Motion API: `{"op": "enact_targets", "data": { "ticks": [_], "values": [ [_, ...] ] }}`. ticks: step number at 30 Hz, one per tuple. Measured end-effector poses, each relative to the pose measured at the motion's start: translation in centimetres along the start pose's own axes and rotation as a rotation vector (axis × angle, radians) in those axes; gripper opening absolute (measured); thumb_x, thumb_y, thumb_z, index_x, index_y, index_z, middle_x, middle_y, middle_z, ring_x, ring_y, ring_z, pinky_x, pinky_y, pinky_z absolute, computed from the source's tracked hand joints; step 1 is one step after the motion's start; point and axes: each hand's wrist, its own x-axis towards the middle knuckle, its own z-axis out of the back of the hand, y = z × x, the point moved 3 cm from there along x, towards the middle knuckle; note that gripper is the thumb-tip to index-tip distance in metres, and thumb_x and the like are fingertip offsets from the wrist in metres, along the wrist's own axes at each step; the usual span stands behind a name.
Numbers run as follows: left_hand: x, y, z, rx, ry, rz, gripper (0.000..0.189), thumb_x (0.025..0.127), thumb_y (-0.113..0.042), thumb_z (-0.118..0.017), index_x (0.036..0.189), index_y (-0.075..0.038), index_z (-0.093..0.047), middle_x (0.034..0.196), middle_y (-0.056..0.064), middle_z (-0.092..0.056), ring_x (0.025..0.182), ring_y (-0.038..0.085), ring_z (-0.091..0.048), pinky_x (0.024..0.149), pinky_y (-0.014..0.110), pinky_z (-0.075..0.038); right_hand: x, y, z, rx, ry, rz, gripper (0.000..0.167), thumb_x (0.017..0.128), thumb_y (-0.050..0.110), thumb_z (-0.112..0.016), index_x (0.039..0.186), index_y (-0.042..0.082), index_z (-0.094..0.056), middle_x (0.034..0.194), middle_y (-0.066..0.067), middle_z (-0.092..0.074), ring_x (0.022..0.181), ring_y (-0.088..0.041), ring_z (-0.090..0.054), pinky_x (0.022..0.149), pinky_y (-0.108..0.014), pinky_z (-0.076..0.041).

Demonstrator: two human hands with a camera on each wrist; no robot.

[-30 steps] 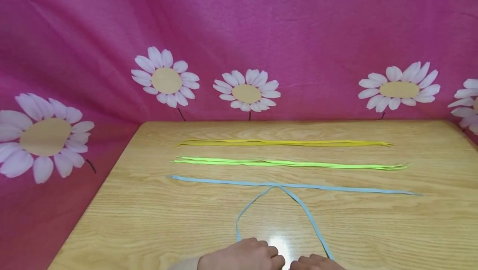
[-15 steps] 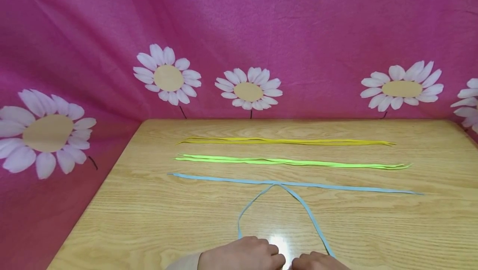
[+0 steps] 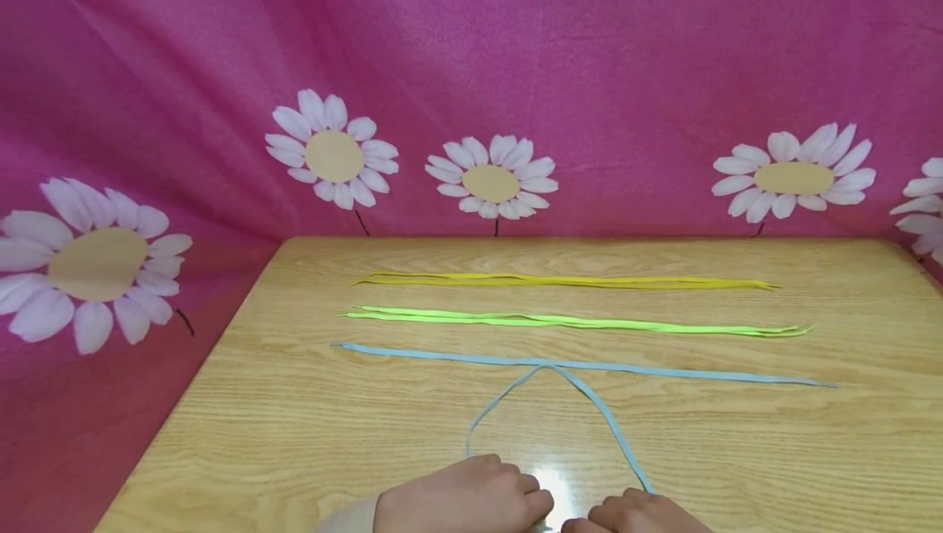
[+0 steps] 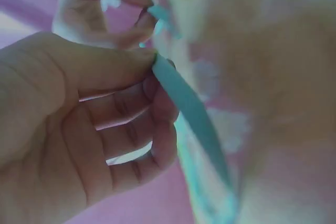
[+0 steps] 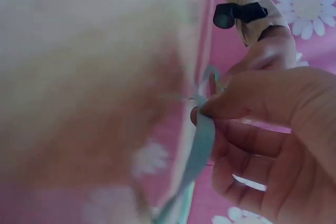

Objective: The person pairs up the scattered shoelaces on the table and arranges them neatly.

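Observation:
In the head view a light blue shoelace forms an arch on the table, its two sides running down to the hands. My left hand and right hand are side by side at the bottom edge of that view. Seen from the left wrist, thumb and forefinger pinch one part of this flat lace. The right wrist view has the right thumb and forefinger pinching another part of it. The arch's top touches a second blue shoelace lying nearly straight across the table.
Farther back on the wooden table lie a pair of neon green shoelaces and, behind them, yellow shoelaces. A pink cloth with daisies hangs behind the table and at its left.
Both hands have risen slightly in the head view, the left also drifting a little left. The lace's arch keeps nearly the same shape, and the other laces lie as before.

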Motion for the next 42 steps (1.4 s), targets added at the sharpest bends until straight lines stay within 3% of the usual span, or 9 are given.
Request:
{"op": "enact_targets", "data": {
  "ticks": [4, 10, 17, 21, 25, 29, 32, 36, 42],
  "values": [
    [-1.0, 0.8, 2.0, -0.084, -0.090, 0.017, 0.016, 0.094, -0.015, -0.061, 0.082, -0.020, -0.052, 0.067, -0.015, -0.041, 0.058, -0.002, -0.034, 0.057, 0.010, -0.028, 0.5, 0.2, 2.1, -0.012, -0.107, 0.080, 0.013, 0.087, 0.031, -0.072, 0.094, 0.022, -0.066, 0.073, 0.022, -0.041, 0.062, 0.012, -0.030, 0.057, -0.001, -0.021],
    [-2.9, 1.8, 4.3, -0.200, -0.261, 0.051, 0.022, 0.093, -0.011, -0.063, 0.082, -0.017, -0.045, 0.070, -0.013, -0.037, 0.062, 0.000, -0.036, 0.062, 0.009, -0.029, 0.4, -0.6, 4.4, -0.041, -0.126, 0.090, 0.032, 0.088, 0.043, -0.068, 0.104, 0.015, -0.067, 0.087, 0.016, -0.044, 0.070, 0.008, -0.036, 0.060, -0.004, -0.027],
    [-3.0, 2.2, 4.4, -0.234, -0.301, 0.027, 0.018, 0.095, -0.009, -0.059, 0.084, -0.015, -0.046, 0.071, -0.011, -0.037, 0.063, -0.001, -0.036, 0.064, 0.009, -0.029, 0.5, -0.6, 4.8, 0.026, -0.131, 0.069, 0.020, 0.086, 0.036, -0.073, 0.095, 0.020, -0.064, 0.089, 0.017, -0.043, 0.069, 0.010, -0.037, 0.060, -0.003, -0.028],
    [-3.2, 2.5, 4.6, -0.246, -0.342, 0.045, 0.009, 0.096, -0.009, -0.058, 0.092, -0.014, -0.052, 0.076, -0.012, -0.049, 0.066, -0.001, -0.040, 0.066, 0.008, -0.034, 0.5, -0.8, 5.2, 0.035, -0.145, 0.061, 0.020, 0.086, 0.037, -0.072, 0.090, 0.020, -0.062, 0.089, 0.018, -0.043, 0.070, 0.011, -0.038, 0.061, -0.003, -0.029],
    [-3.5, 2.7, 5.3, -0.250, -0.451, 0.031, 0.017, 0.097, -0.010, -0.056, 0.114, -0.012, -0.058, 0.088, -0.010, -0.060, 0.073, -0.001, -0.047, 0.074, 0.009, -0.040, 0.5, -1.2, 5.7, 0.023, -0.181, 0.086, 0.020, 0.099, 0.032, -0.052, 0.090, 0.017, -0.062, 0.085, 0.016, -0.047, 0.070, 0.010, -0.041, 0.062, -0.003, -0.032],
    [-3.8, 2.8, 6.1, -0.214, -0.603, -0.054, 0.031, 0.097, -0.007, -0.055, 0.127, -0.012, -0.058, 0.087, -0.008, -0.060, 0.074, 0.000, -0.049, 0.075, 0.009, -0.041, 0.2, -1.6, 6.7, 0.020, -0.210, 0.067, 0.035, 0.101, 0.030, -0.029, 0.094, 0.017, -0.061, 0.082, 0.016, -0.051, 0.069, 0.008, -0.044, 0.061, -0.004, -0.034],
    [-4.1, 2.9, 6.5, -0.191, -0.675, -0.103, 0.033, 0.094, -0.003, -0.057, 0.126, -0.012, -0.060, 0.082, -0.008, -0.058, 0.071, 0.000, -0.046, 0.070, 0.008, -0.039, -0.1, -1.8, 7.5, 0.027, -0.198, -0.007, 0.035, 0.100, 0.035, -0.031, 0.101, 0.018, -0.062, 0.086, 0.016, -0.058, 0.071, 0.006, -0.050, 0.061, -0.005, -0.037],
    [-4.5, 3.3, 6.8, -0.214, -0.711, -0.090, 0.029, 0.093, -0.002, -0.060, 0.121, -0.010, -0.063, 0.086, -0.006, -0.064, 0.072, 0.000, -0.051, 0.073, 0.009, -0.042, -0.5, -2.1, 8.8, 0.038, -0.199, -0.098, 0.028, 0.100, 0.039, -0.041, 0.107, 0.022, -0.062, 0.093, 0.017, -0.063, 0.074, 0.004, -0.055, 0.062, -0.007, -0.041],
    [-5.3, 4.1, 7.4, -0.256, -0.785, -0.059, 0.021, 0.096, -0.004, -0.057, 0.115, -0.007, -0.064, 0.093, -0.005, -0.065, 0.080, 0.003, -0.057, 0.078, 0.014, -0.046, -0.6, -2.5, 11.1, -0.030, -0.304, -0.056, 0.028, 0.102, 0.038, -0.040, 0.102, 0.021, -0.062, 0.092, 0.020, -0.060, 0.075, 0.005, -0.055, 0.065, -0.008, -0.043]
  ]
}}
